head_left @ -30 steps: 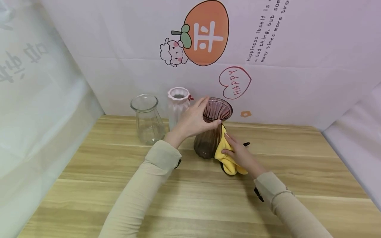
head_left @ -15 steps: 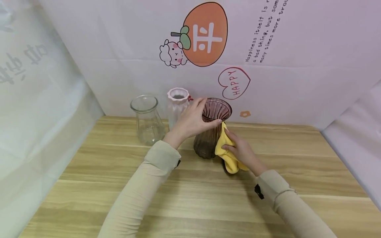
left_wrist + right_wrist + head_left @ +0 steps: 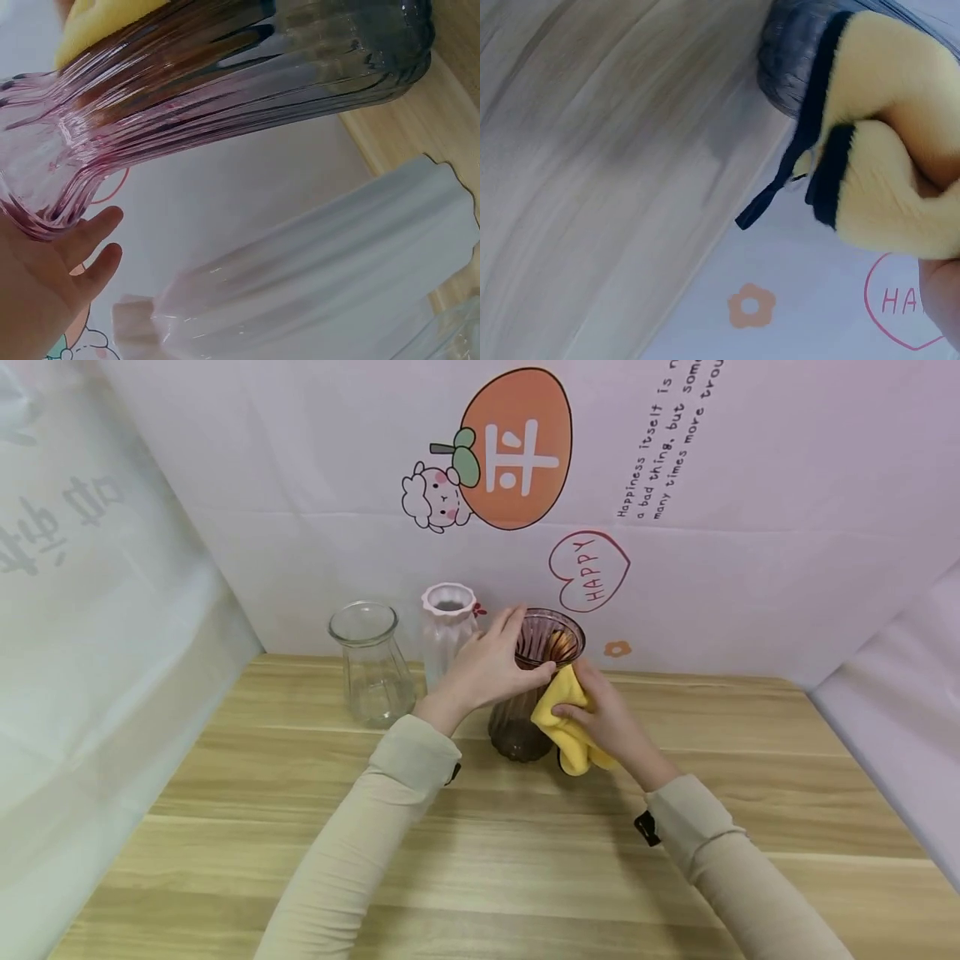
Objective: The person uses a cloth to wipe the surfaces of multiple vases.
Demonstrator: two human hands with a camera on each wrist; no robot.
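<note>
A ribbed purple glass vase [image 3: 519, 727] stands upright on the table, dark toward its base. My left hand [image 3: 487, 668] grips its flared rim from the left, thumb in front and fingers behind. On the vase's right side, my right hand [image 3: 611, 714] holds a bunched yellow cloth [image 3: 566, 718] against the glass just below the rim. In the right wrist view the cloth [image 3: 892, 180] shows dark edging and a hanging loop. The left wrist view shows the vase [image 3: 202, 90] from its left side, with the cloth [image 3: 105, 26] at its neck.
A white scalloped vase [image 3: 442, 639] stands just left of the purple one, partly behind my left hand. Farther left is a clear glass vase [image 3: 375, 681]. A printed white sheet [image 3: 300, 460] hangs behind the wooden table [image 3: 480, 877].
My right hand has slid the yellow cloth up the side of the purple vase toward the rim. My left hand has stayed at the rim, and the vase has stayed in place.
</note>
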